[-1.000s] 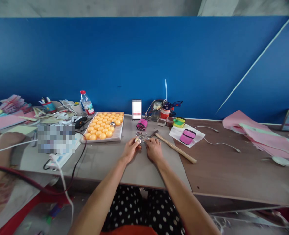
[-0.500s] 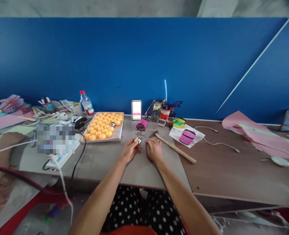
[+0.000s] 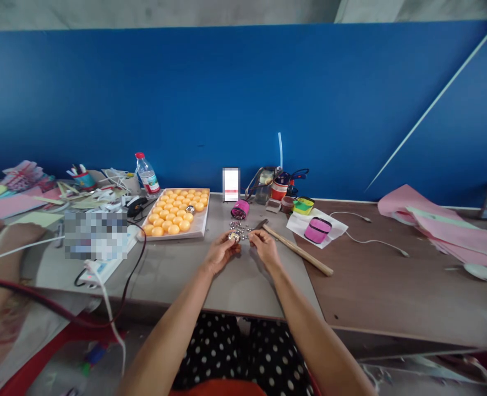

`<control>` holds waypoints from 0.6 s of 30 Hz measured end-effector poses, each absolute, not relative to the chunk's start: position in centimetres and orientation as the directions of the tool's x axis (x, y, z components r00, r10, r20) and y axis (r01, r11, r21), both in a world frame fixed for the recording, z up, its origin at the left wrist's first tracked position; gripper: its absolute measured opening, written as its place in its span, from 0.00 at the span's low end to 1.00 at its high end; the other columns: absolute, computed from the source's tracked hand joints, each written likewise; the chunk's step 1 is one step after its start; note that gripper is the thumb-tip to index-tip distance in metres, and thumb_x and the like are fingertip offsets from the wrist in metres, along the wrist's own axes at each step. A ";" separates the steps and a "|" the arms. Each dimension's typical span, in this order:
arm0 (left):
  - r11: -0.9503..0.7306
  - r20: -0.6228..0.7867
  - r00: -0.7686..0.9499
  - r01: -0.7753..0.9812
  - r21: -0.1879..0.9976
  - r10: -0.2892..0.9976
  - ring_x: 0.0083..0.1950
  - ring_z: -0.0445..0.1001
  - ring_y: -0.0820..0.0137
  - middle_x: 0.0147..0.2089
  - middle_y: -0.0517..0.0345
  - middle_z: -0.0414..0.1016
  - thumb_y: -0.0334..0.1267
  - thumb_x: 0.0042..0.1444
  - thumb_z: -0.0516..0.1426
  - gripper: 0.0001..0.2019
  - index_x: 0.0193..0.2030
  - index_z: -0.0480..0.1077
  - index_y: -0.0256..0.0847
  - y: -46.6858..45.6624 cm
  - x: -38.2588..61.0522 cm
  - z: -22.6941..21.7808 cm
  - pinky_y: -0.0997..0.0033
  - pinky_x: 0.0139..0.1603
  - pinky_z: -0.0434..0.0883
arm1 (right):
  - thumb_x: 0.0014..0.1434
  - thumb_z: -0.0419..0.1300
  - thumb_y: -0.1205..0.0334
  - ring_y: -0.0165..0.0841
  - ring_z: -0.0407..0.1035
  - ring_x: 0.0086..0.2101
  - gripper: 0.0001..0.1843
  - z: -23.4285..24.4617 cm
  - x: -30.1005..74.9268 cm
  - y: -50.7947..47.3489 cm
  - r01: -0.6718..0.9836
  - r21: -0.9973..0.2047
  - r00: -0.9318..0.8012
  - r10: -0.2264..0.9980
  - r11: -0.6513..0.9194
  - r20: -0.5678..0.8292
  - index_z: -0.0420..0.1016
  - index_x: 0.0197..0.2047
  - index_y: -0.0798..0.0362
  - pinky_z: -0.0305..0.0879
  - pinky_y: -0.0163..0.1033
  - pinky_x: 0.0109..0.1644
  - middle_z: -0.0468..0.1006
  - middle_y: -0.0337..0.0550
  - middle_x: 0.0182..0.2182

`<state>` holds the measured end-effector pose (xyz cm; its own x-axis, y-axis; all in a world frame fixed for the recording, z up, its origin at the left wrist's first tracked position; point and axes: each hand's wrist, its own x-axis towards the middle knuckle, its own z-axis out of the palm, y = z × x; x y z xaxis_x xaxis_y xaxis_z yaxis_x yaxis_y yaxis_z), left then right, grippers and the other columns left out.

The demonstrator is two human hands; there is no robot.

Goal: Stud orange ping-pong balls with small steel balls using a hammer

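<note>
The left hand (image 3: 220, 255) pinches a shiny round piece (image 3: 234, 237) at its two o'clock, while the right hand (image 3: 264, 248), at the piece's three o'clock, shows a grip that cannot be determined.

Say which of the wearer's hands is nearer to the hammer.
Right. The right hand is just left of the hammer, close to its head; the left hand is farther left, beyond the right hand, holding a shiny round piece.

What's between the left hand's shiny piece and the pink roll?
Small shiny bits, scattered on the grey surface between the shiny piece in the left hand and pink roll; head view.
</note>
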<state>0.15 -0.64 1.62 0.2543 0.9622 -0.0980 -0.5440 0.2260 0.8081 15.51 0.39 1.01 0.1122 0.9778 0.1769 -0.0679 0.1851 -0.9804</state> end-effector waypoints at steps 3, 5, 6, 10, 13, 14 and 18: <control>0.228 -0.097 0.260 -0.540 0.810 0.961 0.30 0.72 0.74 0.35 0.56 0.74 0.36 0.42 0.66 0.20 0.44 0.70 0.38 -0.6 0.1 1.6 0.71 0.34 0.70 | 0.43 0.61 0.50 0.26 0.59 0.21 0.15 0.9 15.5 0.4 -0.226 -0.966 0.071 0.991 0.127 0.113 0.71 0.28 0.53 0.58 0.34 0.28 0.67 0.34 0.19; 0.230 -0.099 0.263 -0.533 0.814 0.960 0.30 0.72 0.73 0.36 0.56 0.74 0.36 0.42 0.65 0.20 0.44 0.71 0.38 -0.6 0.1 1.6 0.72 0.34 0.69 | 0.42 0.63 0.50 0.26 0.61 0.22 0.15 0.9 15.4 0.3 -0.300 -0.950 0.016 0.997 0.080 0.079 0.72 0.30 0.53 0.59 0.34 0.29 0.68 0.35 0.20; 0.230 -0.099 0.264 -0.529 0.817 0.960 0.31 0.72 0.73 0.36 0.56 0.74 0.36 0.42 0.65 0.20 0.44 0.71 0.38 -0.6 0.1 1.5 0.72 0.33 0.69 | 0.41 0.63 0.51 0.27 0.62 0.23 0.15 1.0 15.3 0.2 -0.322 -0.945 -0.014 0.998 0.058 0.066 0.72 0.30 0.52 0.60 0.34 0.29 0.69 0.36 0.21; 0.223 -0.090 0.268 -0.521 0.824 0.959 0.31 0.72 0.73 0.36 0.55 0.74 0.35 0.42 0.65 0.20 0.44 0.71 0.38 -0.7 0.1 1.5 0.72 0.34 0.69 | 0.40 0.64 0.55 0.26 0.62 0.24 0.14 1.1 15.1 0.0 -0.330 -0.943 -0.072 0.996 0.030 0.057 0.72 0.30 0.52 0.61 0.35 0.31 0.70 0.36 0.23; 0.227 -0.090 0.278 -0.512 0.828 0.956 0.31 0.73 0.72 0.35 0.55 0.74 0.35 0.41 0.65 0.21 0.45 0.71 0.38 -0.8 0.1 1.6 0.71 0.34 0.69 | 0.41 0.62 0.55 0.26 0.61 0.24 0.12 1.1 15.2 0.0 -0.251 -0.965 -0.064 0.994 0.071 0.090 0.70 0.29 0.53 0.60 0.34 0.31 0.69 0.35 0.23; 0.230 -0.091 0.283 -0.508 0.830 0.955 0.31 0.73 0.72 0.35 0.55 0.74 0.35 0.41 0.66 0.21 0.45 0.71 0.38 -0.8 0.2 1.7 0.70 0.34 0.69 | 0.42 0.62 0.55 0.26 0.61 0.24 0.12 1.1 15.2 -0.1 -0.212 -0.974 -0.066 0.993 0.082 0.098 0.70 0.29 0.53 0.59 0.34 0.31 0.69 0.34 0.22; 0.229 -0.086 0.296 -0.491 0.840 0.951 0.31 0.73 0.71 0.35 0.55 0.75 0.35 0.41 0.66 0.22 0.46 0.71 0.38 -0.9 0.2 1.7 0.68 0.36 0.70 | 0.44 0.60 0.55 0.27 0.60 0.23 0.10 1.5 15.3 -0.3 -0.117 -0.988 -0.092 0.990 0.098 0.109 0.70 0.28 0.53 0.58 0.33 0.31 0.67 0.33 0.19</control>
